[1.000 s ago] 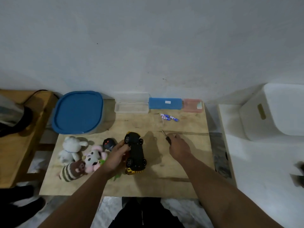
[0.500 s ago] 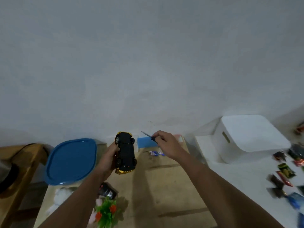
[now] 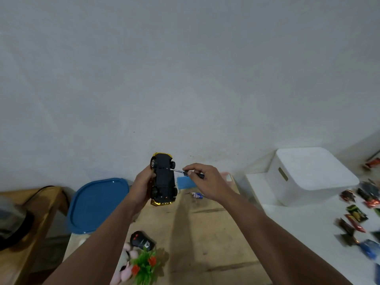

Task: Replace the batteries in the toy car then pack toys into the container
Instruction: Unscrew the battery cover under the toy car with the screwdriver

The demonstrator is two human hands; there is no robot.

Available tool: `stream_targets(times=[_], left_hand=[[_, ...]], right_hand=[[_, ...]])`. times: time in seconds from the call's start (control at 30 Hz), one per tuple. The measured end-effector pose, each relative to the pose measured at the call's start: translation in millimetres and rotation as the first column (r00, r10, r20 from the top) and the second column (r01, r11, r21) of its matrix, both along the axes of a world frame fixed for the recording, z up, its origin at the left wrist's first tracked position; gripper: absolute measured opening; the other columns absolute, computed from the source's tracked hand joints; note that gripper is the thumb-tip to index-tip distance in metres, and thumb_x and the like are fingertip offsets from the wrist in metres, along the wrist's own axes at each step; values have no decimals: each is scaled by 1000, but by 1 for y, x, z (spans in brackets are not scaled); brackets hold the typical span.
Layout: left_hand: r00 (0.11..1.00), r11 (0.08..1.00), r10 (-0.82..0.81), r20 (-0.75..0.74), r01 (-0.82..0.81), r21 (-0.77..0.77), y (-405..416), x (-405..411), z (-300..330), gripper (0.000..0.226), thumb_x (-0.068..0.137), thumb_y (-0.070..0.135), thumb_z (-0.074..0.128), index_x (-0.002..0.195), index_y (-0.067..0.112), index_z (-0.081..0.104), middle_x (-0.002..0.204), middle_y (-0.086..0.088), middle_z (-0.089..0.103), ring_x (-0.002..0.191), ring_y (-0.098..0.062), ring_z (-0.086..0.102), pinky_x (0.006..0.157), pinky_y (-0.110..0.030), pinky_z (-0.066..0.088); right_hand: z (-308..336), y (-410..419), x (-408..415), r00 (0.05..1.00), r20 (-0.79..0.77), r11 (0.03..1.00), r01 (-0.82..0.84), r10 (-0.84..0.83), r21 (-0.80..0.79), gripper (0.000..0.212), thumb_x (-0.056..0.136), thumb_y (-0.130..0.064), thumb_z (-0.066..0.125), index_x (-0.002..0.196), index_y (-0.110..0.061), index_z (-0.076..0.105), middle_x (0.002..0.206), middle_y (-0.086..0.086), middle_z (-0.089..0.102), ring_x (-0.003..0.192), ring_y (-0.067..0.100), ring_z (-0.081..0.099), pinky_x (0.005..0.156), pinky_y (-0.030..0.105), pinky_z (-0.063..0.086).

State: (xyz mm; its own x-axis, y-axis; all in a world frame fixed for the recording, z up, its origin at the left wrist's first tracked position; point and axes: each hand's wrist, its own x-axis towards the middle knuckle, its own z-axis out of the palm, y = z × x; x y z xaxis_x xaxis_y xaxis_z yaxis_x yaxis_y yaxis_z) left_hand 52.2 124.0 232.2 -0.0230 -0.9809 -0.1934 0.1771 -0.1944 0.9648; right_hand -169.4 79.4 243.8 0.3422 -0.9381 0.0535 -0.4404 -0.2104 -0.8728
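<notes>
Head view, near edge first: a plastic flower toy (image 3: 145, 266) and pink plush toys (image 3: 125, 270) lie at the front of the wooden tabletop (image 3: 205, 233), with a black remote control (image 3: 142, 241) just behind them. Mid-field: the left hand (image 3: 143, 185) grips the toy car (image 3: 163, 178), held above the tabletop with its black underside toward the camera. The right hand (image 3: 207, 181) pinches a screwdriver (image 3: 186, 172), tip touching the underside. Beyond: batteries (image 3: 197, 195) on the tabletop; blue-lidded container (image 3: 96, 204) at left; white bin (image 3: 310, 173) at right.
</notes>
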Motion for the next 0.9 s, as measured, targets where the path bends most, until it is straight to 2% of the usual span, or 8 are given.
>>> stream_targets(times=[0.2,0.4,0.47,0.53,0.6,0.67,0.77,0.9], left_hand=[[1000,1000,-20,0,20,0,2,3,-3,50,80,45,59,124,23,72,107,-13,71,96,-29,70,83,-47,61],[999,1000,-27,34,27,12,-1,4,-5,55,75,42,59,124,21,71,111,-17,68,101,-34,67,97,-63,54],[997,1000,-24,78,25,-6,-1,5,-6,48,81,34,54,125,23,71,108,-16,67,98,-32,65,90,-58,56],[990,999,-13,140,18,-36,1,4,-6,45,85,29,49,125,27,71,99,-10,67,91,-24,65,79,-44,57],[981,997,3,194,12,-80,4,1,-3,44,88,27,49,126,30,70,87,5,70,78,-9,65,72,-29,56],[973,993,20,231,7,-115,6,-2,0,40,92,21,50,127,29,67,77,16,69,69,1,63,66,-20,54],[965,991,26,262,9,-133,8,-2,-1,46,88,22,50,130,31,66,80,13,71,76,-2,66,70,-22,56],[958,991,38,283,1,-136,10,0,-6,51,83,23,50,131,31,67,81,11,71,77,-3,66,68,-19,54]], right_hand=[[3,6,4,1000,-2,1000,10,-10,9,21,98,-27,59,108,-36,75,95,-20,75,95,12,69,91,45,55],[4,7,2,1000,5,999,25,-25,22,21,99,-23,59,109,-31,76,95,-18,76,97,6,69,91,35,55],[6,7,1,1000,13,999,27,-27,29,21,100,-20,59,110,-27,76,97,-17,76,98,1,68,91,28,55],[6,6,1,1000,0,999,28,-28,45,22,100,-20,58,109,-24,77,99,-17,76,100,-1,68,92,26,55],[8,5,2,999,-33,998,20,-17,62,23,101,-20,56,109,-21,78,99,-16,76,100,-1,67,92,26,55],[13,4,3,998,-54,996,26,-21,83,24,101,-20,56,107,-16,79,93,-15,75,90,-3,67,81,20,54],[20,2,3,996,-66,977,76,-65,197,21,99,-21,60,99,-11,79,71,-10,64,52,2,50,51,17,40],[22,0,3,989,-139,934,97,-51,343,24,92,-39,70,88,-15,72,77,6,57,50,17,35,44,25,31]])
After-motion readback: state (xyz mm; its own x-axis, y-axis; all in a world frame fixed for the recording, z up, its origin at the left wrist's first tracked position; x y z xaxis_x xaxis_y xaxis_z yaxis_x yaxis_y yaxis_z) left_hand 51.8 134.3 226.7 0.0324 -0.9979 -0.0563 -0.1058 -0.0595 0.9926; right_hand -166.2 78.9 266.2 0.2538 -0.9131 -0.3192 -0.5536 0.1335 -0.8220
